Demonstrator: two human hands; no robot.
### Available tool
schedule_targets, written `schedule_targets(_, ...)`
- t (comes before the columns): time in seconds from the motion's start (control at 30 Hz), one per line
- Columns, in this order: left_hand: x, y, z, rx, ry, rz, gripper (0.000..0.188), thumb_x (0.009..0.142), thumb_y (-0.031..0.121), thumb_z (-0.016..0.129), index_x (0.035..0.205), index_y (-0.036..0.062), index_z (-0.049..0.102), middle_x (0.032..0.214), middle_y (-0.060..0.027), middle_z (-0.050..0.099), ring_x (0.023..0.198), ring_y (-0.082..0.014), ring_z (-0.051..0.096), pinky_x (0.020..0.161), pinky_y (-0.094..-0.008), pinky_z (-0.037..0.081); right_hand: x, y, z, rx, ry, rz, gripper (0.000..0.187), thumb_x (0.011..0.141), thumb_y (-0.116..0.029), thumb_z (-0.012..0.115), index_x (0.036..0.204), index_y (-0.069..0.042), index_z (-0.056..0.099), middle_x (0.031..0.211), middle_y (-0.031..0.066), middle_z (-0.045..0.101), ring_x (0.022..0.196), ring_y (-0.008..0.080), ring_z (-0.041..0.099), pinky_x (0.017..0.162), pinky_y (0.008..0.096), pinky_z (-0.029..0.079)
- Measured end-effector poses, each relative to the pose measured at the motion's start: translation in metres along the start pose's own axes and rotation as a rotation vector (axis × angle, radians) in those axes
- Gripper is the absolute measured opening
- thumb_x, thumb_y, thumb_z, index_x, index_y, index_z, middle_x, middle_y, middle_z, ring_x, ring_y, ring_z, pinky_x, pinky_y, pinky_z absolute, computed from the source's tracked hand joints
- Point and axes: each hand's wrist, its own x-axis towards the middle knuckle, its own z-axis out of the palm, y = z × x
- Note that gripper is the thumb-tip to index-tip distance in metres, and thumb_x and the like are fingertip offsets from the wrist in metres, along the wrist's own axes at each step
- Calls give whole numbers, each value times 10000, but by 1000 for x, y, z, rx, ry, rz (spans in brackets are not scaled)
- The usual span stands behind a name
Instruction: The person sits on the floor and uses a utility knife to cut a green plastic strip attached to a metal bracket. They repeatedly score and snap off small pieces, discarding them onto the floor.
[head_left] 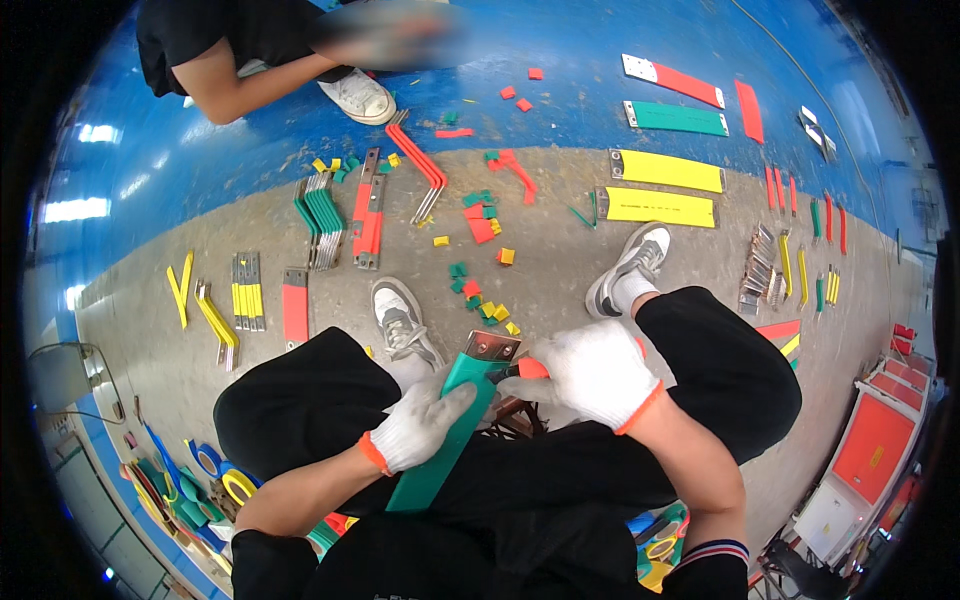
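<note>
Head cam: green-sleeved busbar (437, 465) gripped by L hand (420, 425), far end bared, rest covered; red-black tool (534, 368) (prob. knife) held in R hand (595, 375); scraps (488, 310) strewn fwd of both.

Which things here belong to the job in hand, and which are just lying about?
In hand:
green-sleeved bar, held by the left hand
red-and-black tool, held by the right hand close to the bar

Lying about, seemingly not in use at this moment:
flat yellow bars
bent red bars
bent green bars
coloured scraps
</note>
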Motion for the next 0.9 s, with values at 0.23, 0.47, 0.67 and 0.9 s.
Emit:
schedule_targets(0.23,5,-4,-6,-102,-109,-162,447,1132,257,455,1492,-7,473,1299,-143,680,1165,-214,664,1031,-378,539,3,30,-12,-168,68,32,449,866,-555,733,763,-118,736,656,115,682,598,313,690,539,437,515)
schedule_targets(0.47,-1,-5,-4,-251,-182,-106,476,1118,248,488,1511,-17,445,1367,-170,634,1191,-250,686,1003,-401,575,-6,20,-31,-20,258,26,490,868,-551,775,765,-92,639,683,123,664,622,340,691,558,441,525)
schedule_targets(0.67,3,-3,-5,-168,7,0,444,1118,301,512,1374,-61,539,1165,-150,726,1016,-206,711,921,-337,569,-2,-12,32,450,260,-18,436,888,-347,818,1194,-73,671,1046,138,743,878,365,747,727,428,610)
schedule_targets(0.9,3,2,-6,-151,4,-100,440,1102,333,535,1316,-50,565,1081,-154,741,965,-185,718,852,-325,582,-6,-23,61,443,187,147,395,903,-315,795,1196,-88,656,967,175,745,865,381,744,735,453,602)
